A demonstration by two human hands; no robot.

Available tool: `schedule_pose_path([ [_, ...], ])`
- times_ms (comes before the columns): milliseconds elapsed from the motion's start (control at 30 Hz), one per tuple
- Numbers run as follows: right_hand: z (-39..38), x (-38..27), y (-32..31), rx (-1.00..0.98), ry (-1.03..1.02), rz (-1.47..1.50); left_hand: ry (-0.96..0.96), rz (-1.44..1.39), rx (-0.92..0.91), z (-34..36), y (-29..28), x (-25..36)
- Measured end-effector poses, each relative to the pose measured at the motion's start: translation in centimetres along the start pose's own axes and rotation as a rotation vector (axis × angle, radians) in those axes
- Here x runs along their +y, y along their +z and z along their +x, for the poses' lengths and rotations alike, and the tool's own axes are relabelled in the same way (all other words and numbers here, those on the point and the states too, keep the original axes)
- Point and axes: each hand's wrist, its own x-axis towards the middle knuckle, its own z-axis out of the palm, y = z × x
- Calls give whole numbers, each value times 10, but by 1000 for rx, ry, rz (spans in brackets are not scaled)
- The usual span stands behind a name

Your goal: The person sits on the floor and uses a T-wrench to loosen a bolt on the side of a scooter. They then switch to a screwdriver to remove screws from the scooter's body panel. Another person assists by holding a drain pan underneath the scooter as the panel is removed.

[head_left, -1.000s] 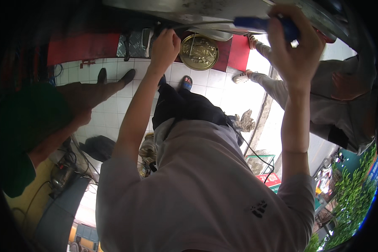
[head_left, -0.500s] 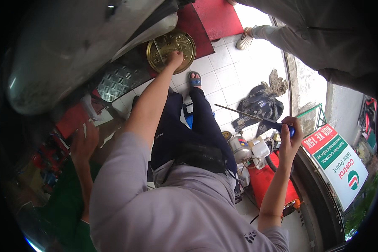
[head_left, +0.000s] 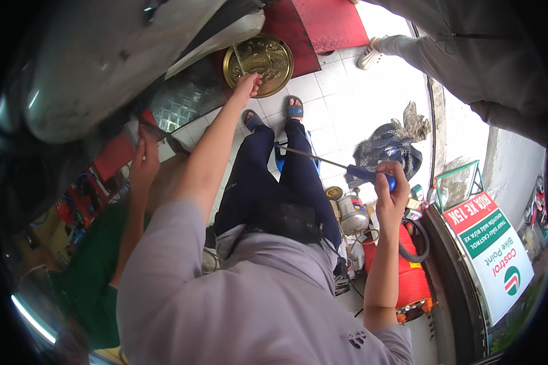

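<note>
right hand (head_left: 393,190): we grasp screwdriver (head_left: 359,173) by handle | shaft points left, slightly forward | gold tray (head_left: 279,62) ahead of tip | left hand (head_left: 246,86) nearer tray, fingers curled, can't tell if holding anything

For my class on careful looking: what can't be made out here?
Head: whether the left hand holds anything, hidden by its curled grip.
Head: part of the screwdriver, covered by the right hand.
Head: most of the blue object, behind the trousers.
Head: the pale panel's full shape, cut off by the top edge.
</note>
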Motion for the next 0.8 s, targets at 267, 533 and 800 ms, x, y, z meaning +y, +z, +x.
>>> schedule_pose_path([
  [267,34,-64,16,-37,-123,143,228,-611,-296,-276,13,123],
  [533,45,-134,80,-225,-288,254,363,-408,121,-374,-43,49],
  [800,-7,-178,139,-291,-424,189,210,-614,402,-460,-114,-136],
])
